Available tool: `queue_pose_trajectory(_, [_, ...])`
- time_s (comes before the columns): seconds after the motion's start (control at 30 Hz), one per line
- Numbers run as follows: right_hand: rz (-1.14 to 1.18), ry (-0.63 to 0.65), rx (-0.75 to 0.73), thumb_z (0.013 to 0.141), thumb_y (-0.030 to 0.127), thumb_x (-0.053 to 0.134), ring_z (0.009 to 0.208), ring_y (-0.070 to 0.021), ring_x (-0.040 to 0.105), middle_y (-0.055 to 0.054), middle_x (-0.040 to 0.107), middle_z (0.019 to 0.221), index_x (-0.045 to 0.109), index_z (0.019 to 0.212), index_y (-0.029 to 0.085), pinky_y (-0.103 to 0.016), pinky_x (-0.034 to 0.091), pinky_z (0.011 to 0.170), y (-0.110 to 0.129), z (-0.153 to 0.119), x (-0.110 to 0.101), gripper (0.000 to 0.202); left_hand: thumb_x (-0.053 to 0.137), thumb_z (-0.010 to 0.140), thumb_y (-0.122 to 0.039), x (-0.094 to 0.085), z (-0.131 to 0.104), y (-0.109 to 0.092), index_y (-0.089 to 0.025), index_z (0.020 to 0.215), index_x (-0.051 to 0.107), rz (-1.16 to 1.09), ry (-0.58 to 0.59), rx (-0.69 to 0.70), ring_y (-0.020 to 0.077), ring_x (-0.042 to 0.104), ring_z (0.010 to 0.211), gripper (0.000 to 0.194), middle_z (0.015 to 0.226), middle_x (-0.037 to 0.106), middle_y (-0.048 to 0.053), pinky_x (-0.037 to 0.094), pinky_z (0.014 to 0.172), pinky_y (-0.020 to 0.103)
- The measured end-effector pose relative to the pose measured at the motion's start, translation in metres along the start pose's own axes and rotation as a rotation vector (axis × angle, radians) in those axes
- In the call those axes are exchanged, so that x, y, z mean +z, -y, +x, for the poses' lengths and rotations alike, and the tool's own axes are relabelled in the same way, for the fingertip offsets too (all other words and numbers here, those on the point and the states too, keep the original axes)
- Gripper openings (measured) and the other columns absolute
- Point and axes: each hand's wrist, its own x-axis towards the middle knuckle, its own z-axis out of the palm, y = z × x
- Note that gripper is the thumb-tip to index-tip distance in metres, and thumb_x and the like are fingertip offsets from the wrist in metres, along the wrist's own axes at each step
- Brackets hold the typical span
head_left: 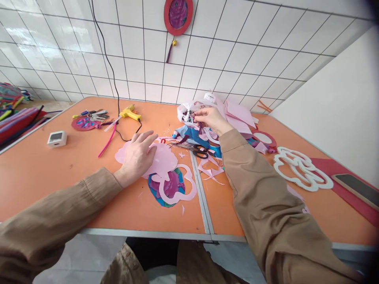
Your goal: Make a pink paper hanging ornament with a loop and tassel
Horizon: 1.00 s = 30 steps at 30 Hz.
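Observation:
My left hand lies with its fingers spread over a pink cloud-shaped cutout, holding nothing. Partly under that cutout are a pink scalloped ring and a round piece of blue and purple patterned cloth. Farther back, my right hand is closed in a pinch beside a small clear plastic bag. A dark purple tassel hangs from its fingertips. Below this hand lie black-handled scissors and crumpled blue cloth.
A yellow glue gun with a cord, a pink stick and a white box-shaped device lie to the left. Pink paper scraps, white scalloped rings and a phone are to the right. A red-framed ornament hangs on the wall.

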Motion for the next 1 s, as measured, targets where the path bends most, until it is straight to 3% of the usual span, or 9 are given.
queue_pose_trajectory(0.17, [-0.309, 0.157, -0.114, 0.08, 0.02, 0.081, 0.055, -0.0147, 0.061, -0.003, 0.07, 0.069, 0.073, 0.081, 0.019, -0.03, 0.049, 0.056, -0.002, -0.008, 0.031, 0.008, 0.052, 0.098, -0.03, -0.001, 0.005, 0.003, -0.021, 0.127, 0.075, -0.16, -0.097, -0.097, 0.0316, 0.062, 0.134, 0.038, 0.147, 0.069, 0.012, 0.048, 0.117, 0.056])
queue_pose_trajectory(0.37, [-0.588, 0.26, -0.176, 0.076, 0.018, 0.083, 0.066, -0.0173, 0.063, -0.002, 0.071, 0.07, 0.08, 0.082, 0.017, -0.033, 0.049, 0.075, -0.005, -0.018, 0.055, 0.007, 0.053, 0.096, -0.028, 0.001, 0.007, 0.003, -0.022, 0.118, 0.077, -0.326, -0.177, -0.171, 0.0288, 0.064, 0.134, 0.033, 0.14, 0.074, 0.011, 0.047, 0.119, 0.051])
queue_pose_trajectory(0.5, [-0.714, 0.282, -0.209, 0.08, 0.017, 0.08, 0.072, -0.0182, 0.063, -0.004, 0.073, 0.075, 0.083, 0.091, 0.016, -0.032, 0.045, 0.076, -0.003, -0.026, 0.062, 0.011, 0.053, 0.097, -0.028, 0.002, 0.004, 0.002, -0.021, 0.115, 0.078, -0.357, -0.167, -0.14, 0.0286, 0.066, 0.132, 0.031, 0.138, 0.075, 0.012, 0.048, 0.118, 0.051])
queue_pose_trajectory(0.6, [-0.755, 0.274, -0.221, 0.081, 0.014, 0.079, 0.07, -0.0173, 0.062, -0.003, 0.071, 0.072, 0.081, 0.085, 0.016, -0.031, 0.044, 0.072, -0.003, -0.029, 0.067, 0.005, 0.052, 0.098, -0.029, 0.004, 0.003, 0.002, -0.022, 0.112, 0.079, -0.354, -0.163, -0.091, 0.0277, 0.068, 0.128, 0.03, 0.135, 0.077, 0.011, 0.05, 0.116, 0.051])
queue_pose_trajectory(0.67, [-0.756, 0.254, -0.232, 0.082, 0.012, 0.077, 0.07, -0.0175, 0.063, -0.004, 0.072, 0.073, 0.08, 0.081, 0.015, -0.031, 0.045, 0.072, -0.002, -0.03, 0.07, 0.003, 0.053, 0.099, -0.029, 0.004, 0.003, 0.001, -0.023, 0.109, 0.079, -0.353, -0.162, -0.062, 0.0269, 0.069, 0.126, 0.029, 0.13, 0.079, 0.009, 0.051, 0.115, 0.049])
queue_pose_trajectory(0.77, [-0.715, 0.205, -0.272, 0.086, 0.014, 0.074, 0.079, -0.0185, 0.067, -0.007, 0.078, 0.086, 0.08, 0.093, 0.014, -0.031, 0.049, 0.076, 0.001, -0.032, 0.075, 0.009, 0.057, 0.096, -0.031, 0.0, 0.003, -0.005, -0.022, 0.107, 0.081, -0.397, -0.141, -0.113, 0.0257, 0.073, 0.112, 0.028, 0.12, 0.081, 0.009, 0.057, 0.104, 0.043])
queue_pose_trajectory(0.9, [-0.377, 0.199, -0.389, 0.086, 0.021, 0.076, 0.086, -0.0194, 0.072, -0.007, 0.08, 0.099, 0.078, 0.104, 0.016, -0.032, 0.056, 0.082, 0.013, -0.044, 0.086, 0.018, 0.064, 0.093, -0.039, -0.01, 0.004, -0.018, -0.019, 0.108, 0.081, -0.614, -0.037, -0.425, 0.0195, 0.071, 0.077, 0.03, 0.101, 0.082, 0.008, 0.058, 0.071, 0.033])
queue_pose_trajectory(1.0, [-0.213, 0.281, -0.494, 0.085, 0.025, 0.078, 0.081, -0.0187, 0.07, -0.005, 0.077, 0.091, 0.078, 0.099, 0.018, -0.033, 0.056, 0.077, 0.024, -0.061, 0.096, 0.016, 0.071, 0.09, -0.043, -0.015, 0.006, -0.024, -0.017, 0.112, 0.078, -0.892, 0.019, -0.552, 0.016, 0.068, 0.067, 0.035, 0.091, 0.079, 0.007, 0.056, 0.062, 0.029])
